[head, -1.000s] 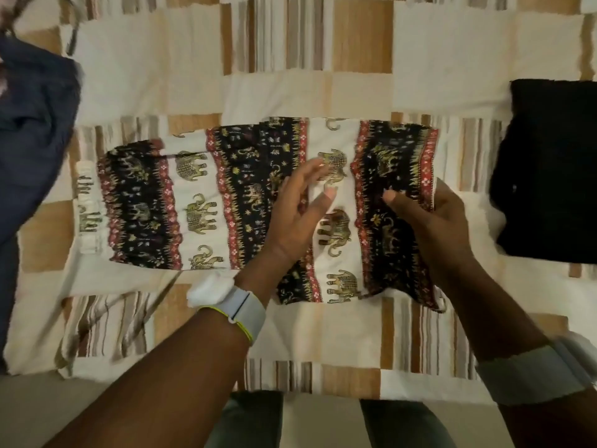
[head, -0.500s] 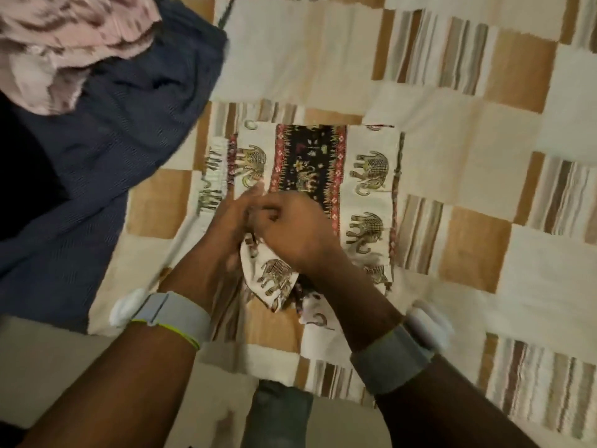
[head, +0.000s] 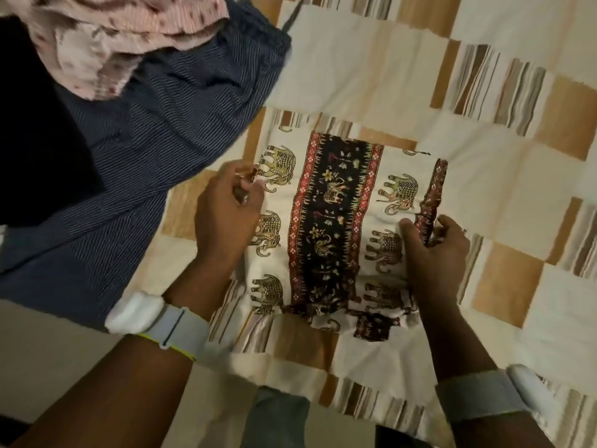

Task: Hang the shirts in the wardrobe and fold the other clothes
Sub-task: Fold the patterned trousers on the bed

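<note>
- Both hands apart now vs 0.5 s ago, when they met over the near-left corner of the cloth; elephant cloth (head: pixel 336 221) now lies flatter, a squarish folded block
- Compared with 1.0 s ago the cloth is far narrower, folded over on itself; black garment from that frame is out of view
- Left hand (head: pixel 226 218) at cloth's left edge, fingers curled, pinching the edge near the top elephant
- Right hand (head: pixel 433 253) at cloth's right edge, thumb on top of the white panel, fingers curled round the red-black border, which is lifted and tilted up
- Cloth sits on the bed cover (head: pixel 371 92), a cream, tan and striped patchwork; dark middle band runs away from the camera, white elephant panels on both sides
- Near edge of cloth uneven, a dark scrap pokes out past it
- Navy striped garment (head: pixel 168 118) left of the cloth, near but apart from it, spread on the cover
- Pink garment (head: pixel 122 33) crumpled on top of the navy one, far left
- Grey wristbands on both wrists: left (head: pixel 174 331), right (head: pixel 481 399)
- Jeans (head: pixel 277 415) at bottom centre
</note>
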Demonstrator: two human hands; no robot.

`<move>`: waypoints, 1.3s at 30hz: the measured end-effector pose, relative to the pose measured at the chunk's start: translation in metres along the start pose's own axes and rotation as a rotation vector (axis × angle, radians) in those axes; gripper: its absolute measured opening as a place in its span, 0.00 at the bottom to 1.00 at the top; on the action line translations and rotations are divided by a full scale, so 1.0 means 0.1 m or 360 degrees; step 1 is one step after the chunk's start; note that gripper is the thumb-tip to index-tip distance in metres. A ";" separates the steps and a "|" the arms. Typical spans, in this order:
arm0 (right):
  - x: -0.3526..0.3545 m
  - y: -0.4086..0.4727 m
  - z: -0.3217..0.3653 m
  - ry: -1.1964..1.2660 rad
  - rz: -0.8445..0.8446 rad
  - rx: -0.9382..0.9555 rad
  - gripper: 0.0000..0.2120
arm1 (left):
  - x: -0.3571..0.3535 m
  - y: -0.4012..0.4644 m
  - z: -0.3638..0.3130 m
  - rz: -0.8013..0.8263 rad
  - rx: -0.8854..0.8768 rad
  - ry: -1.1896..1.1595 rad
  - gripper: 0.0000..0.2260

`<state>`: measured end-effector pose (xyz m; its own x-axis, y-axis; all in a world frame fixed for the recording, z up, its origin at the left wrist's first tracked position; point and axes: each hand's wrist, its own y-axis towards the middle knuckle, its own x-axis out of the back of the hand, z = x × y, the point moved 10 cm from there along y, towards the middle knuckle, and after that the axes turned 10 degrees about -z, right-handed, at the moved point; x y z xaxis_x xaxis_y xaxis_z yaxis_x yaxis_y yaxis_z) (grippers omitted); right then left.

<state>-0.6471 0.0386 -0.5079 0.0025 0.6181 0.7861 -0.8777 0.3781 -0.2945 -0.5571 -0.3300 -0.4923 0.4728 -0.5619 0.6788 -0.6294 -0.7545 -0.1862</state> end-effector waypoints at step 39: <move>3.51 1.11 -2.47 0.1640 0.0330 -0.0799 0.26 | -3.30 -3.37 -2.87 0.1431 0.0475 -0.0752 0.15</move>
<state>-0.6258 0.4675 -0.3988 0.4721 0.8802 -0.0485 -0.6190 0.2918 -0.7292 -0.6777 0.2071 -0.4493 0.1405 -0.9816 -0.1290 -0.7204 -0.0120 -0.6935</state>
